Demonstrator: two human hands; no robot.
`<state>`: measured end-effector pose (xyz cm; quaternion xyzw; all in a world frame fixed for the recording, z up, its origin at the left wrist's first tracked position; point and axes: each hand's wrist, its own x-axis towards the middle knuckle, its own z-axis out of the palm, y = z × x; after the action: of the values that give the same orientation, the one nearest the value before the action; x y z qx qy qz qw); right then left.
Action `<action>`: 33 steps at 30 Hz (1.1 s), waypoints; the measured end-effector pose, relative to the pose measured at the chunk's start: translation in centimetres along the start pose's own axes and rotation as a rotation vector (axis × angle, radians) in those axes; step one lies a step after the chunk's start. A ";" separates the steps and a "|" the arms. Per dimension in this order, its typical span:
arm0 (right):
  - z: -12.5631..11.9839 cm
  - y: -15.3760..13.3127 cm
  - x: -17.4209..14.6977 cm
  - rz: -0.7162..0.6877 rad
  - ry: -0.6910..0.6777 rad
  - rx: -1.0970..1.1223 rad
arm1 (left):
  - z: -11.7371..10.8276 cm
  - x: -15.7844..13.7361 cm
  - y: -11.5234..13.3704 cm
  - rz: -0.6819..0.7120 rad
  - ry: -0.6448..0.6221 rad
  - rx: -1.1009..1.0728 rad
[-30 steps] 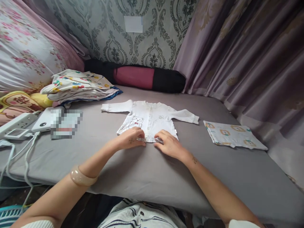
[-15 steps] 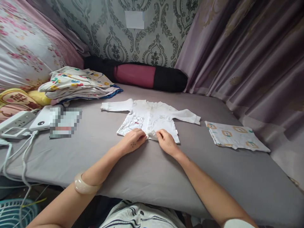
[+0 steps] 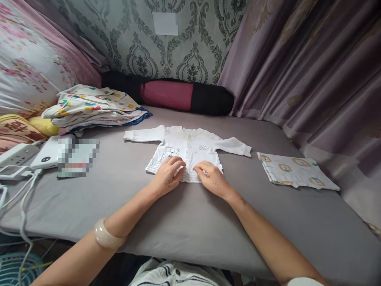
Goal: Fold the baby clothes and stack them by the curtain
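A small white baby shirt (image 3: pixel 190 149) lies face up on the grey sheet, its sleeves spread to both sides. A bear is printed on one side of its front. My left hand (image 3: pixel 169 174) is over the lower hem, left of the button strip, with bent fingers and the thumb apart. Across the strip, my right hand (image 3: pixel 212 179) rests at the hem with its fingers loosely curled. No cloth shows raised between the fingers of either hand. Both hands hide parts of the hem.
A folded patterned cloth (image 3: pixel 297 171) lies at right. To the left are piled clothes (image 3: pixel 95 105), a white power bank (image 3: pixel 49 153), a power strip (image 3: pixel 19 155) with cables, and a blurred flat object (image 3: pixel 79 157). A black and maroon bolster (image 3: pixel 166 95) lines the wall.
The hem was pinched and bunched between both hands; now it is released and lies flatter. My hands have moved slightly apart, and the view has shifted a little.
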<state>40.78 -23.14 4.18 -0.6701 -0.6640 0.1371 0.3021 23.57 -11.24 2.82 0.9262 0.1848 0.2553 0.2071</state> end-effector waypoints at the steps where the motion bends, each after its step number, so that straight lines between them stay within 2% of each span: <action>1: -0.1 0.3 0.3 0.012 0.026 -0.054 | 0.4 0.1 0.0 0.028 -0.026 0.037; 3: 0.1 1.0 0.7 0.019 -0.013 -0.164 | 1.4 0.1 -0.3 0.042 -0.108 0.104; 5: 0.7 1.5 1.1 0.040 -0.129 -0.238 | 2.4 0.0 -0.6 0.015 -0.178 0.152; 7: 1.3 1.9 1.5 0.077 -0.213 -0.280 | 3.3 -0.3 -1.1 -0.014 -0.215 0.182; 9: 1.7 2.2 2.1 0.106 -0.237 -0.304 | 3.8 -0.5 -1.4 -0.020 -0.228 0.203; 16: 2.3 4.3 6.6 0.232 -0.167 -0.352 | 4.0 -0.7 -1.4 0.006 -0.266 0.287; 23: 2.6 7.5 12.6 0.407 -0.110 -0.415 | 2.9 -0.3 0.0 -0.046 -0.381 0.400; 27: 2.4 9.0 15.4 0.473 -0.046 -0.451 | 2.8 -0.2 0.1 -0.054 -0.396 0.404; 33: 2.6 9.9 17.0 0.540 0.029 -0.481 | 2.7 0.1 -0.1 -0.075 -0.404 0.370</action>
<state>48.61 -5.37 0.11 -0.8751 -0.4720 0.0422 0.0979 25.06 -11.93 0.74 0.9729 0.2172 0.0197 0.0764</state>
